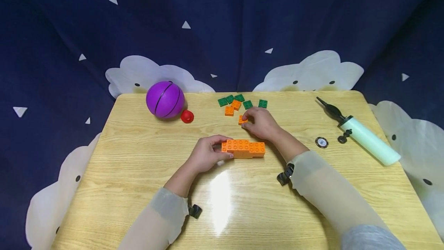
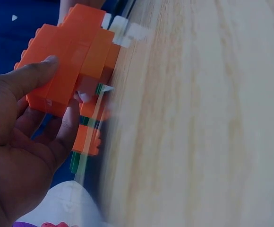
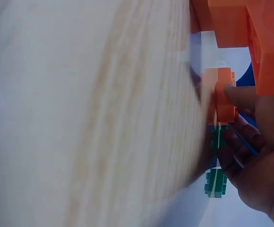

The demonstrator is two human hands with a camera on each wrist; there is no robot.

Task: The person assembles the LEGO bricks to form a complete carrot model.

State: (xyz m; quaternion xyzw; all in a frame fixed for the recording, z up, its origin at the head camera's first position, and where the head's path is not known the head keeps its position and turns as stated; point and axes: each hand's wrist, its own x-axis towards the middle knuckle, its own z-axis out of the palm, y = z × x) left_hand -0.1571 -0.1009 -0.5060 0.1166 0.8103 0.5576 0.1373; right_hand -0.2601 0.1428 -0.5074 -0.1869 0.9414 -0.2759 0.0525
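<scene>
My left hand [image 1: 204, 154] grips one end of a long stepped block of joined orange toy bricks [image 1: 243, 148], thumb on the near side. In the left wrist view the joined block [image 2: 73, 56] shows several layers and its thumb pressed flat on the face. Beyond it, my right hand [image 1: 262, 124] pinches a small orange brick [image 1: 241, 120] at the tabletop between thumb and fingers. The right wrist view has the thumb against this small brick [image 3: 225, 97]. Two more loose orange bricks [image 1: 229, 111] lie just behind, among several green bricks [image 1: 248, 104].
A purple ball [image 1: 165, 99] and a small red hat-shaped piece [image 1: 187, 116] stand at the back left of the wooden table [image 1: 138, 188]. On the right lie a poker chip [image 1: 322, 142], a small black piece [image 1: 343, 139] and a pale green hand pump [image 1: 372, 142].
</scene>
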